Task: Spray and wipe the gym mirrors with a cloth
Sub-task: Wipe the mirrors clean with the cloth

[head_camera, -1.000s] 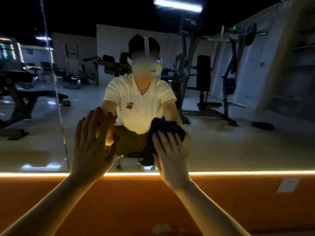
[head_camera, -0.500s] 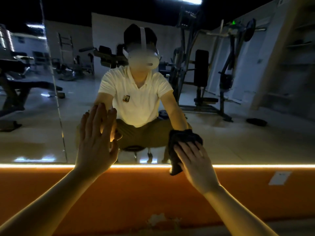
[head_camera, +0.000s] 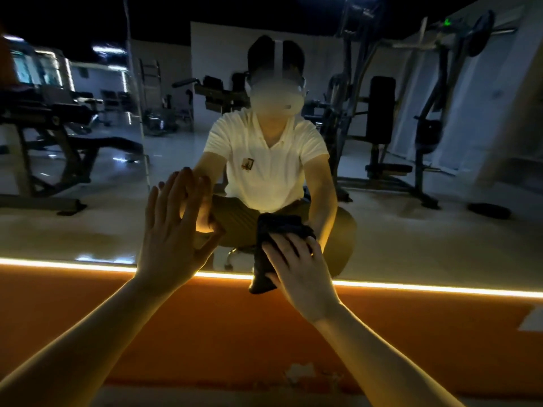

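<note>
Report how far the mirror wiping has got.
Done: hard to tell; the mirror shows no clear streaks in this dim light. In hand: the right hand presses the dark cloth flat against the glass's bottom edge, above the lit strip. Left: the spot under the left hand, flat on the glass, and perhaps the panel past the seam.

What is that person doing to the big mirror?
The person is cleaning a gym mirror. Their right hand presses a dark cloth flat on the glass, low down near the glowing light strip, and the cloth's bottom end hangs over that strip. Their left hand rests flat on the glass beside it with fingers spread and holds nothing. No spray bottle is in view.
</note>
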`<state>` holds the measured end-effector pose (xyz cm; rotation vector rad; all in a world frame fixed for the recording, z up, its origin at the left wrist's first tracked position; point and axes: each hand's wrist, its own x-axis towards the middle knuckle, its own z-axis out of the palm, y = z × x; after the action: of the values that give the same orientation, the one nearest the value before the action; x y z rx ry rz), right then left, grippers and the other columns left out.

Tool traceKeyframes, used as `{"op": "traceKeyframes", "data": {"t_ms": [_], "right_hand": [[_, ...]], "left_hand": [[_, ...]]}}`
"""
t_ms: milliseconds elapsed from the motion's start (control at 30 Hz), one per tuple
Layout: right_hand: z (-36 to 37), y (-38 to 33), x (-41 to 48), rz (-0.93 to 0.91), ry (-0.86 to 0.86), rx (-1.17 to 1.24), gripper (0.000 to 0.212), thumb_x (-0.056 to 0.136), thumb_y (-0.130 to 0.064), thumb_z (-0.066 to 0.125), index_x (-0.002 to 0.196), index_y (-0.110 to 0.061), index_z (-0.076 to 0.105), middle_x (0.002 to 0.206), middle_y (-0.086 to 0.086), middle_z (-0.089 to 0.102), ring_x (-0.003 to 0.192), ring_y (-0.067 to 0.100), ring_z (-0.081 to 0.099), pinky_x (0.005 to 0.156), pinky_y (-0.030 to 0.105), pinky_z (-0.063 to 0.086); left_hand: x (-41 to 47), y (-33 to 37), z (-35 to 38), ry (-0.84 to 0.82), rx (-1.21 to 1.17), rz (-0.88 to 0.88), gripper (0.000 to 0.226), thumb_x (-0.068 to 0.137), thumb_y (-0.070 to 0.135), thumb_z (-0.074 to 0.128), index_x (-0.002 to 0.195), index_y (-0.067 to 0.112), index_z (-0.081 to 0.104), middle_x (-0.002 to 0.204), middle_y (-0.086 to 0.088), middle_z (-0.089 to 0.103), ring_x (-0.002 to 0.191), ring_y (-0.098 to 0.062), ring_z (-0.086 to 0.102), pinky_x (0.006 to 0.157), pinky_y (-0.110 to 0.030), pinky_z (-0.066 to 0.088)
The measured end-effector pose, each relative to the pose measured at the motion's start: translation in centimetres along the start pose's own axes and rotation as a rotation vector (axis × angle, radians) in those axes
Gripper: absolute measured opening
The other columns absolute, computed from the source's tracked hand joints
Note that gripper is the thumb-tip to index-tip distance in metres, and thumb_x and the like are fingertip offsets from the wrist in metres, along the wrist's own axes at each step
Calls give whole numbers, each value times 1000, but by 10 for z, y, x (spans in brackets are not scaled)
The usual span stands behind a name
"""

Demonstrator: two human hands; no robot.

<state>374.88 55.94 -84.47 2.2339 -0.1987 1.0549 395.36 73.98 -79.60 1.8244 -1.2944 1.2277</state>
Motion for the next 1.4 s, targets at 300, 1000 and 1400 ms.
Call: {"op": "traceKeyframes", "data": {"t_ms": [300, 1000, 1400], "right_hand": [[-13, 40, -37, 46, -34, -28, 71, 82, -41, 80, 140, -13, 50, 148, 12, 43, 136, 31, 41, 112, 50, 30], [3, -23, 47, 22, 96, 49, 67, 89, -53, 72, 142, -17, 49, 148, 9, 48, 133, 30, 43, 108, 48, 32], [1, -63, 89, 121, 55, 94, 64, 100, -24, 58, 159, -14, 34, 167, 11, 31, 156, 33, 21, 127, 55, 14]], "left_hand": [[0, -11, -5, 10, -4, 56, 94, 94, 55, 67, 162, 5, 25, 169, -25, 22, 158, -41, 20, 127, -60, 18], [-17, -57, -38, -64, 59, -25, 91, 93, 45, 72, 163, 10, 28, 171, -21, 18, 159, -39, 16, 125, -63, 21], [-11, -67, -40, -39, 40, 35, 67, 103, 20, 54, 163, 4, 29, 173, -15, 19, 161, -32, 15, 130, -56, 14]]}}
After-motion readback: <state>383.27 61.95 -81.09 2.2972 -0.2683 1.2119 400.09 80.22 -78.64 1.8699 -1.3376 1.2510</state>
